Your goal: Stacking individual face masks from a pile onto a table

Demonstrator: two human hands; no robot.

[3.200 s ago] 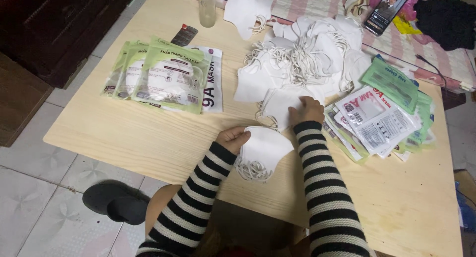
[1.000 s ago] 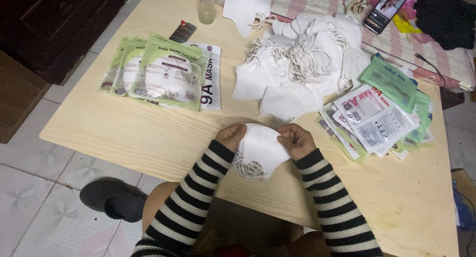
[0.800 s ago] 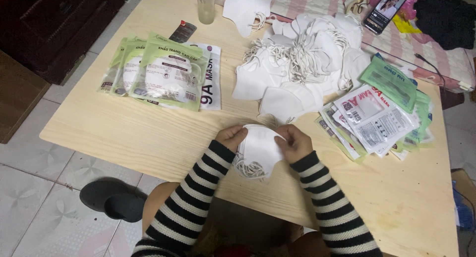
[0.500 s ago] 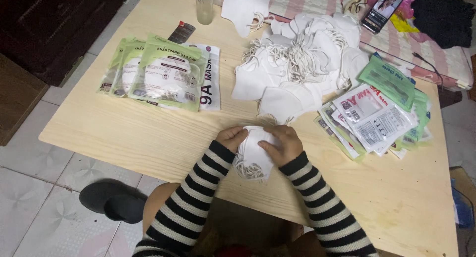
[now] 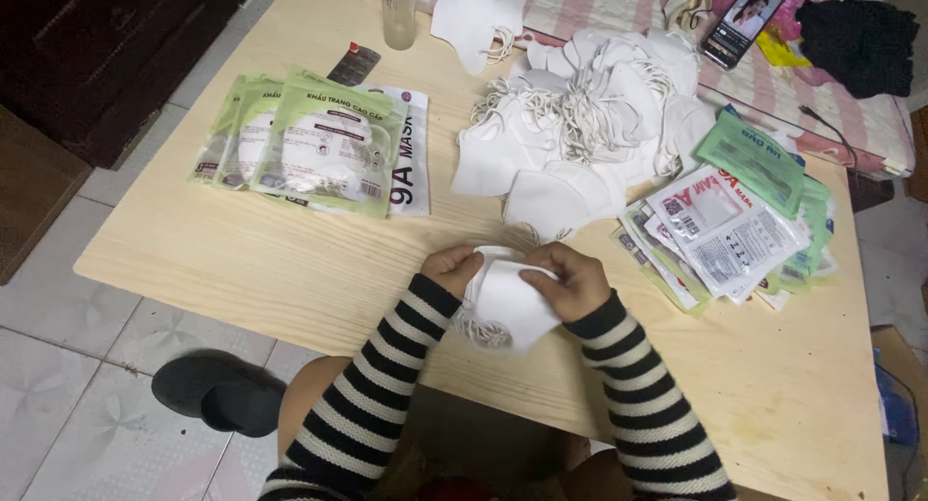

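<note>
White mask (image 5: pixel 507 303), black-and-white striped sleeves (image 5: pixel 387 375), green-edged packets (image 5: pixel 324 139), pale wooden table (image 5: pixel 290 259).

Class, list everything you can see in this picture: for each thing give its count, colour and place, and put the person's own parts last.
Folded face mask: one, white, held at the table's near edge.
Loose face masks: a pile, white with white ear loops, table's far middle.
Packed masks: several green-and-white packets, table's left.
Empty packets: a stack, white and green, table's right.
Glass: one, clear, far edge.
Phone: one, screen lit, on the bedding beyond the table.
Table: one, pale wood.
Shoe: black, on the tiled floor.
Left hand: grips the mask's left side.
Right hand: grips its right side.
</note>
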